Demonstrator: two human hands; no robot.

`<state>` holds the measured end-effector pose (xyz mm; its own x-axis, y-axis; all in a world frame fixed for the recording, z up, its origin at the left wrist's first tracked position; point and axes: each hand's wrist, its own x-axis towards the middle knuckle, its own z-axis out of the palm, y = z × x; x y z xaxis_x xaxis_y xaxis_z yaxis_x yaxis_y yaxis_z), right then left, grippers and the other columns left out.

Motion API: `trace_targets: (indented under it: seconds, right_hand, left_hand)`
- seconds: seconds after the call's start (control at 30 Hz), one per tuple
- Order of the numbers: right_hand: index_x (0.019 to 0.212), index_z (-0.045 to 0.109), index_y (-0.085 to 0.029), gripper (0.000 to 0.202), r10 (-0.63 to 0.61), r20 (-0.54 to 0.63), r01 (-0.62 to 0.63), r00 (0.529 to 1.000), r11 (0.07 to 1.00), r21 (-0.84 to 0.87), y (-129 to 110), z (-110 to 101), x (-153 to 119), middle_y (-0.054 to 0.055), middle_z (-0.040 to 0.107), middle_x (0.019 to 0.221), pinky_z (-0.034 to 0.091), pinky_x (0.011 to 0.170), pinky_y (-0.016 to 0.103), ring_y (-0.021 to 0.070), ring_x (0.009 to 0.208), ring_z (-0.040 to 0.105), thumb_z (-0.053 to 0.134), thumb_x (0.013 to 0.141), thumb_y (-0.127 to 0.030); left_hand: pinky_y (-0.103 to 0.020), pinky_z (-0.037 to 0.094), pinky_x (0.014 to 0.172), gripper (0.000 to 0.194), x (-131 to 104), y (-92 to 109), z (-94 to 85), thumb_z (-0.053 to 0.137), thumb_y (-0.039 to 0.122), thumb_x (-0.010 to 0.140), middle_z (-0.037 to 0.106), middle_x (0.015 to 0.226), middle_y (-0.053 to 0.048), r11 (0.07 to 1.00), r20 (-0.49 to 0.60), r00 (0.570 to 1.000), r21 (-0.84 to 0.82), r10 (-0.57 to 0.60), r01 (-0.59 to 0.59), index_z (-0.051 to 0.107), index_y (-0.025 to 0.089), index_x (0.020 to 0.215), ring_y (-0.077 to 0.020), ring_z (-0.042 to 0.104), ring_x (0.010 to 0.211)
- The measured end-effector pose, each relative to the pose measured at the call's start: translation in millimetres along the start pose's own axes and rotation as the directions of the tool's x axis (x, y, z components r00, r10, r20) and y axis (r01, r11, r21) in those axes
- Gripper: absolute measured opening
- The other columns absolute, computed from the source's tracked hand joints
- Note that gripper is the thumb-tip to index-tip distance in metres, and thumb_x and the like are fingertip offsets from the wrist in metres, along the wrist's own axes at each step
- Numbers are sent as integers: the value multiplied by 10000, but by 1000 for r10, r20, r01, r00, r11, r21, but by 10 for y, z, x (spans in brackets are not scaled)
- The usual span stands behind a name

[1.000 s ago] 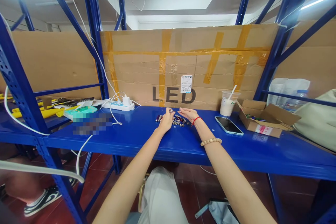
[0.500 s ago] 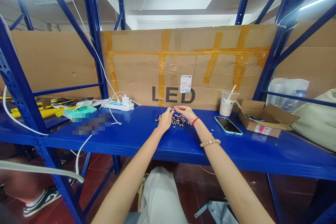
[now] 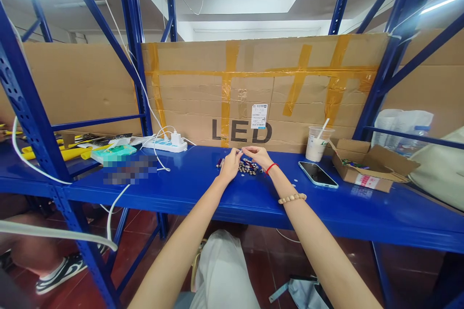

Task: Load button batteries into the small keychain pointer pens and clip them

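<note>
My left hand (image 3: 229, 165) and my right hand (image 3: 258, 156) meet above the middle of the blue shelf, fingertips pinched close together. A tiny shiny piece (image 3: 239, 152) shows at the left fingertips; its kind is too small to make out. The right thumb and forefinger close at the same spot, and whatever they hold is hidden. Just under and between the hands lies a pile of small dark and metallic pieces (image 3: 249, 167), partly covered by the fingers. A red cord bracelet (image 3: 271, 168) and a beaded bracelet (image 3: 292, 198) are on the right arm.
Right of my hands are a phone (image 3: 318, 175), a cup with a straw (image 3: 316, 145) and an open cardboard box (image 3: 369, 164). On the left sit a power strip (image 3: 165, 144) with cables and a green packet (image 3: 113, 153). A large cardboard sheet (image 3: 192, 96) stands behind the shelf (image 3: 181, 183).
The whole view has shifted slightly, so things appear a little further right. My hands stay pinched together over the pile with hardly any movement.
</note>
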<state>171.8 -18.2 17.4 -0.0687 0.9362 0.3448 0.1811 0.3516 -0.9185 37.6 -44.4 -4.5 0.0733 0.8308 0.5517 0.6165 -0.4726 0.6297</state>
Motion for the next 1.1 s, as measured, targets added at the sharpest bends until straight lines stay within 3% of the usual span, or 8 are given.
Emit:
trace_targets:
  seconds: [0.17, 0.37, 0.57, 0.73, 1.1]
  right_hand:
    - [864, 719, -143, 379, 9, 10, -9, 1000, 1000, -26, -3, 0, -9, 74, 680, 886, 341, 431, 163, 121, 691, 547, 700, 587, -401]
    - [942, 702, -146, 510, 43, 91, -39, 995, 998, -38, 24, -25, -4, 45, 637, 775, 281, 383, 151, 76, 585, 452, 673, 590, -514]
    - [891, 708, -160, 478, 88, 64, -83, 994, 993, -83, 49, -39, 7, 12, 601, 685, 271, 368, 153, 54, 509, 406, 703, 567, -511]
    - [814, 719, -128, 466, 72, 85, -59, 994, 988, -145, 93, -40, -6, -29, 517, 505, 253, 362, 182, 42, 427, 328, 696, 567, -522]
    - [718, 728, -120, 406, 125, 98, -99, 987, 967, -236, 80, -60, -38, -45, 441, 419, 224, 364, 197, 46, 413, 302, 726, 545, -487]
  left_hand:
    - [-245, 397, 643, 172, -5, 9, -6, 340, 329, 911, 589, 728, -2, 1000, -7, 1000, -14, -14, 14, 468, 214, 910, -155, 569, 725]
    - [-270, 411, 683, 129, 15, -50, 31, 342, 262, 908, 590, 787, -27, 998, -2, 998, -10, 62, -62, 453, 200, 933, -167, 568, 776]
    - [-296, 425, 743, 115, 13, -100, 37, 352, 175, 889, 580, 831, -43, 994, 42, 994, 50, 99, -101, 439, 195, 961, -176, 563, 844]
    - [-303, 428, 770, 75, -6, -143, 5, 365, 191, 885, 595, 928, -61, 988, 86, 991, 112, 101, -110, 430, 210, 919, -189, 569, 906]
    - [-312, 431, 778, 112, -11, -183, -3, 358, 216, 891, 600, 923, -73, 947, 168, 981, 288, 93, -140, 449, 208, 956, -208, 581, 903]
